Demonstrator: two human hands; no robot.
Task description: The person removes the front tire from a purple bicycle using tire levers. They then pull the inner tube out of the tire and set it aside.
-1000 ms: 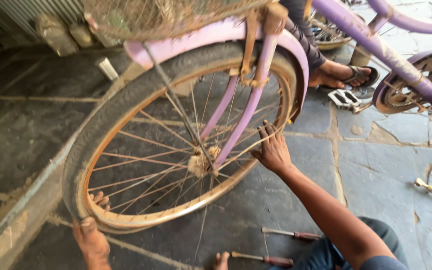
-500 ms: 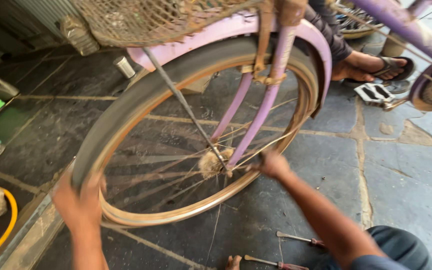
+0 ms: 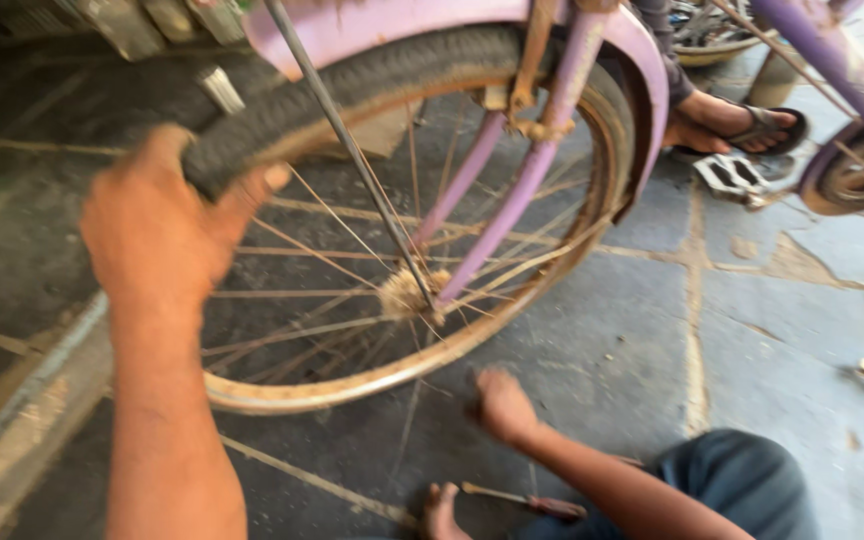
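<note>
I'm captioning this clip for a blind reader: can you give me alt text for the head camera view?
The person's left hand grips the black tyre of a lilac bicycle's front wheel, while the right hand hangs low over the stone floor below the rim. A screwdriver lies by the person's bare foot, and another person's sandalled foot shows behind the wheel.
</note>
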